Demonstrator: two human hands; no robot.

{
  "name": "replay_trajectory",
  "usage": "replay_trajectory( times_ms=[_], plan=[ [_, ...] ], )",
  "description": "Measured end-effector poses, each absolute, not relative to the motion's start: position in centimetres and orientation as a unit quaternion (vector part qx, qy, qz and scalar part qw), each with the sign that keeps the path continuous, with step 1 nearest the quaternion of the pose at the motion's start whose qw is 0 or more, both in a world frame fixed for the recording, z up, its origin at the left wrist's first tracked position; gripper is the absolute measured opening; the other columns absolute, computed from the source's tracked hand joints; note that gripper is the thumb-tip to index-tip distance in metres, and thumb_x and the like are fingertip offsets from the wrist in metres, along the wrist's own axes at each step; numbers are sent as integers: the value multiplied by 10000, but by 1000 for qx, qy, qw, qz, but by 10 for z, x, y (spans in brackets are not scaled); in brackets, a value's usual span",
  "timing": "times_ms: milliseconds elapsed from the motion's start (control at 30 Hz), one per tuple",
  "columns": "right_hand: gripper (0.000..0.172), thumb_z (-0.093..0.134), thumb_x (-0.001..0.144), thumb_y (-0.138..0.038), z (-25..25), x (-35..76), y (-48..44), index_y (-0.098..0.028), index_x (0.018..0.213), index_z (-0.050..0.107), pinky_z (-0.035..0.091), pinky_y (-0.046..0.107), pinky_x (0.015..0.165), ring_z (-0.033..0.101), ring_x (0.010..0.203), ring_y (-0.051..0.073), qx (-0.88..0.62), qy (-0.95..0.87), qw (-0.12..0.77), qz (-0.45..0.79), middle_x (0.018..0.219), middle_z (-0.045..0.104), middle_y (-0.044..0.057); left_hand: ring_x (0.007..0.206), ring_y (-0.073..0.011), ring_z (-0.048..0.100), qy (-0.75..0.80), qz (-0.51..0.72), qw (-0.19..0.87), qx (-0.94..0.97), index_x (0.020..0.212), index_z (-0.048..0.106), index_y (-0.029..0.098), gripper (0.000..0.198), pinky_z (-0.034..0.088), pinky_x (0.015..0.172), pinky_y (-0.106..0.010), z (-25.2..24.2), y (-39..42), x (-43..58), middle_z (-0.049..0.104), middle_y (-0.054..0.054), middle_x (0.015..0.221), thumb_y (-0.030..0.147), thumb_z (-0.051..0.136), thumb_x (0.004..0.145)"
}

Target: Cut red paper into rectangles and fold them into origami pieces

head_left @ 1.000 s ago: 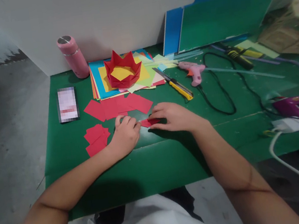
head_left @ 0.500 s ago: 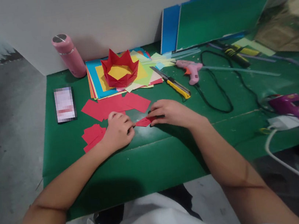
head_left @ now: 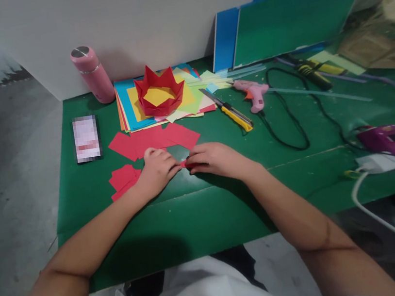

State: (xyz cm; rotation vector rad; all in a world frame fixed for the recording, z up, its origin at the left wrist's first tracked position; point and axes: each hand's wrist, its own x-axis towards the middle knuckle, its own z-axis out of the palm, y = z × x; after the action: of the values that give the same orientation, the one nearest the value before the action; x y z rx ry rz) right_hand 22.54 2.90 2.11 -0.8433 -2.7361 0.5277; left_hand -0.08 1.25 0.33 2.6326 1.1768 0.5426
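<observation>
A small folded piece of red paper (head_left: 184, 164) lies between my hands, low over the green table. My left hand (head_left: 159, 169) pinches its left end, fingers closed. From the right, my right hand (head_left: 217, 159) is closed on the other end and covers most of it. Red paper rectangles (head_left: 152, 138) lie spread just beyond my hands. Smaller red pieces (head_left: 124, 179) are piled beside my left wrist, partly hidden by it. Farther back, a red folded-paper ring with pointed tips (head_left: 161, 99) rests on a stack of coloured paper (head_left: 132, 123).
A yellow utility knife (head_left: 236, 117) lies right of the paper stack, beside a pink glue gun (head_left: 254, 93) with a looping black cord. A pink bottle (head_left: 94, 77) and a blurred-out flat object (head_left: 86, 139) stand left. A purple-and-white power strip (head_left: 384, 146) sits at the right.
My right hand has moved left and slightly nearer, closer to my left hand. Less of the folded red paper shows between them. The left hand has shifted only slightly.
</observation>
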Motion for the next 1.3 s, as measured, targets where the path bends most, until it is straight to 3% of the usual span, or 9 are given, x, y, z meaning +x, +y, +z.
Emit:
replay_trajectory(
  times_ms=[300, 533, 700, 1033, 1300],
  plan=[
    [145, 579, 886, -254, 21, 222, 28, -182, 880, 705, 409, 255, 670, 613, 799, 164, -345, -902, 127, 228, 889, 675, 59, 806, -188, 512, 362, 180, -16, 915, 800, 666, 168, 349, 294, 844, -392, 2, 12, 4, 659, -44, 765, 292, 411, 1002],
    [144, 573, 861, -263, 18, 218, 29, -190, 846, 695, 343, 249, 610, 555, 670, 139, -397, -872, 130, 255, 767, 670, 32, 799, -182, 532, 417, 183, 90, 886, 836, 666, 197, 247, 280, 825, -393, 2, 14, 5, 681, -22, 789, 326, 496, 962],
    [161, 584, 877, -301, 16, 216, 31, -191, 825, 689, 356, 256, 642, 589, 727, 156, -419, -855, 126, 279, 803, 696, 44, 777, -170, 553, 459, 184, 156, 855, 787, 663, 207, 190, 272, 818, -387, 5, 14, 8, 674, 6, 734, 304, 562, 916],
    [124, 596, 866, -260, 14, 213, 31, -192, 803, 679, 373, 261, 654, 604, 762, 168, -442, -841, 124, 287, 806, 698, 45, 817, -176, 554, 483, 184, 189, 835, 774, 659, 211, 123, 263, 841, -386, 7, 14, 10, 658, 7, 745, 271, 618, 872],
    [51, 609, 841, -225, 15, 209, 29, -190, 823, 642, 345, 234, 597, 556, 646, 128, -470, -813, 147, 311, 724, 658, 9, 833, -183, 518, 511, 176, 196, 818, 774, 684, 214, 90, 277, 812, -367, 6, 17, 10, 612, 0, 766, 280, 665, 832]
  ],
)
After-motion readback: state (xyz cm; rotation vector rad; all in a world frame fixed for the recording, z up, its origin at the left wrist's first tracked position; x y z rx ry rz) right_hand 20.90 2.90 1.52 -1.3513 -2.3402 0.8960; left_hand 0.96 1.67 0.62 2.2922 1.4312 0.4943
